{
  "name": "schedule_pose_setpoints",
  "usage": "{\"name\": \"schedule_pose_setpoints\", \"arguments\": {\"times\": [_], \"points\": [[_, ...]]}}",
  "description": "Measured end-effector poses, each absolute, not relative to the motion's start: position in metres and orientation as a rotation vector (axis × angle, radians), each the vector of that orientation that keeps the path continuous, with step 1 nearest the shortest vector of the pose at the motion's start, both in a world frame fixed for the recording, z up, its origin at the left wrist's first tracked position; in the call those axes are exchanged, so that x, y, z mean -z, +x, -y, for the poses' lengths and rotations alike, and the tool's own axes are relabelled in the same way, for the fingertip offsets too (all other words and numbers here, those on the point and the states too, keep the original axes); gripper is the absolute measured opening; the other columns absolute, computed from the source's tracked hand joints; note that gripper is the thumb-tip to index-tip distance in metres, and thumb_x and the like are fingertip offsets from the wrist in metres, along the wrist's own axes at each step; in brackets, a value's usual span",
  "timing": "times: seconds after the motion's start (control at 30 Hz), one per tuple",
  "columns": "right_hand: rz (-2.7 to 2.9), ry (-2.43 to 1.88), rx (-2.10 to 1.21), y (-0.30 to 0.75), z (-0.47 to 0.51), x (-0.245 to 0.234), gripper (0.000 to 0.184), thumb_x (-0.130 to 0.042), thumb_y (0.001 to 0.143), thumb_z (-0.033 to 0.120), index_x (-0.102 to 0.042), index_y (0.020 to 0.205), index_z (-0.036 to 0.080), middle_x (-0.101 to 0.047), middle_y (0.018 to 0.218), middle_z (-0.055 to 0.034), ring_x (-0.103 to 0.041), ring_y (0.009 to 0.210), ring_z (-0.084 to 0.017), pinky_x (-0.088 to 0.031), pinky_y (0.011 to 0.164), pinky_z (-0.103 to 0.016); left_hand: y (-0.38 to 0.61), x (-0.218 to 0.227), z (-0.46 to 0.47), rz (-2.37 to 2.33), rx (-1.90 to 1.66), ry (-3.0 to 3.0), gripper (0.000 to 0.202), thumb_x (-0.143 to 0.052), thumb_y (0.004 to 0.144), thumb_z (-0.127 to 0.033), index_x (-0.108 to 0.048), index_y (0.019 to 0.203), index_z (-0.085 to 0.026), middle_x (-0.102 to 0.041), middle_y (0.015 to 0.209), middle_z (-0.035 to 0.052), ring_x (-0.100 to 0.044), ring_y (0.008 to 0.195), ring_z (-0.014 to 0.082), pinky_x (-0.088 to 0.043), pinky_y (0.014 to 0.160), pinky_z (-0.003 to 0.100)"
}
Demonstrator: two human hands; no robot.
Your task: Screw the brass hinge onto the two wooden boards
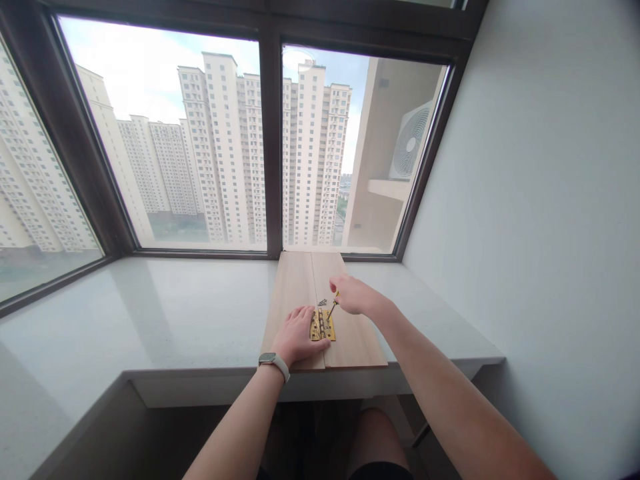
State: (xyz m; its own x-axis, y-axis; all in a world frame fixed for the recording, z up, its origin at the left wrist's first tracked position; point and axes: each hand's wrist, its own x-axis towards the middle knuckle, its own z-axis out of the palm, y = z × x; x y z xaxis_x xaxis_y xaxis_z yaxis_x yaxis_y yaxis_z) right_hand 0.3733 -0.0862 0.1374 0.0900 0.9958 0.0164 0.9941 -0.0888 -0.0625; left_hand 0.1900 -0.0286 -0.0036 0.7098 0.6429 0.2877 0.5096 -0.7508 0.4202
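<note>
Right hand [353, 295]: gripping screwdriver [335, 303], seemingly fastening hinge [332, 329].
Left hand [300, 333]: thumb spread, bracing hinge near boards' [356, 347] front edge.
Next: likely needs steady downward pressure.

Bright daylight from windows [273, 147], shadowy below

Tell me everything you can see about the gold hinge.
The hinge is gold-coloured, metallic-looking, with two leaves joined along a middle knuckle. It lies opened out across the seam between two pale wooden boards. The left hand rests at its left edge; the right hand holds a screwdriver whose tip is at the right leaf.
</note>
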Motion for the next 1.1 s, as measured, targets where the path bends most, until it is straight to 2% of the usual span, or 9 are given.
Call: {"name": "schedule_pose_setpoints", "arguments": {"times": [0.17, 0.33, 0.6, 0.7, 0.87, 1.0, 1.1], "points": [[2.114, -2.199, -0.013, 0.3748, 0.0865, -0.1357, 0.013, -0.066, 0.086, 0.017, -0.061, 0.097, 0.022, -0.068, 0.107, -0.0058, -0.063, 0.092, -0.018, -0.038, 0.069, -0.026, 0.1902, 0.0051, 0.0279, -0.891, -0.64, 2.624, 0.09, -0.063, 0.074, -0.07, -0.038, 0.148, -0.025, -0.049, 0.15, 0.0092, -0.037, 0.143, 0.0335, -0.028, 0.119, 0.046], [2.11, -2.239, 0.064, 0.375, 0.0868, -0.1385, 0.005, -0.062, 0.091, 0.025, -0.061, 0.094, 0.021, -0.07, 0.102, -0.0059, -0.064, 0.091, -0.02, -0.036, 0.067, -0.028, 0.19, 0.0052, 0.0273, -0.889, -0.648, 2.626, 0.09, -0.063, 0.074, -0.071, -0.038, 0.147, -0.025, -0.05, 0.149, 0.0101, -0.039, 0.141, 0.0337, -0.03, 0.117, 0.047], [2.06, -2.351, 0.09, 0.372, 0.0877, -0.141, 0.015, -0.052, 0.098, 0.032, -0.061, 0.103, 0.022, -0.07, 0.106, -0.01, -0.065, 0.093, -0.023, -0.038, 0.069, -0.03, 0.1901, 0.004, 0.0276, -0.882, -0.652, 2.626, 0.09, -0.064, 0.074, -0.071, -0.039, 0.147, -0.025, -0.051, 0.148, 0.0095, -0.039, 0.141, 0.0333, -0.03, 0.118, 0.046], [2.102, -2.311, 0.03, 0.3724, 0.0879, -0.1394, 0.014, -0.059, 0.095, 0.031, -0.061, 0.105, 0.022, -0.067, 0.112, -0.0102, -0.065, 0.093, -0.022, -0.039, 0.07, -0.029, 0.1898, 0.0034, 0.0282, -0.887, -0.645, 2.622, 0.091, -0.064, 0.073, -0.071, -0.038, 0.148, -0.025, -0.05, 0.149, 0.0095, -0.038, 0.142, 0.0334, -0.029, 0.118, 0.046], [2.149, -2.227, -0.02, 0.3733, 0.0867, -0.136, 0.018, -0.066, 0.086, 0.016, -0.061, 0.103, 0.022, -0.066, 0.111, -0.0073, -0.063, 0.093, -0.018, -0.038, 0.07, -0.026, 0.1898, 0.0015, 0.0297, -0.905, -0.623, 2.608, 0.089, -0.064, 0.073, -0.07, -0.038, 0.148, -0.028, -0.049, 0.151, 0.0086, -0.038, 0.143, 0.0337, -0.027, 0.119, 0.047], [2.151, -2.197, 0.04, 0.3739, 0.0859, -0.1368, 0.009, -0.065, 0.086, 0.017, -0.061, 0.093, 0.021, -0.068, 0.104, -0.0058, -0.063, 0.092, -0.019, -0.037, 0.068, -0.027, 0.1899, 0.0019, 0.0293, -0.899, -0.633, 2.61, 0.09, -0.064, 0.073, -0.071, -0.038, 0.147, -0.027, -0.049, 0.151, 0.009, -0.038, 0.142, 0.0331, -0.028, 0.119, 0.047], [2.122, -2.227, 0.075, 0.3737, 0.0869, -0.1384, 0.005, -0.063, 0.088, 0.02, -0.061, 0.093, 0.021, -0.069, 0.102, -0.0064, -0.063, 0.091, -0.019, -0.037, 0.067, -0.028, 0.19, 0.0031, 0.0286, -0.893, -0.644, 2.618, 0.09, -0.064, 0.073, -0.07, -0.039, 0.147, -0.026, -0.049, 0.15, 0.0092, -0.038, 0.142, 0.0329, -0.029, 0.118, 0.046]]}}
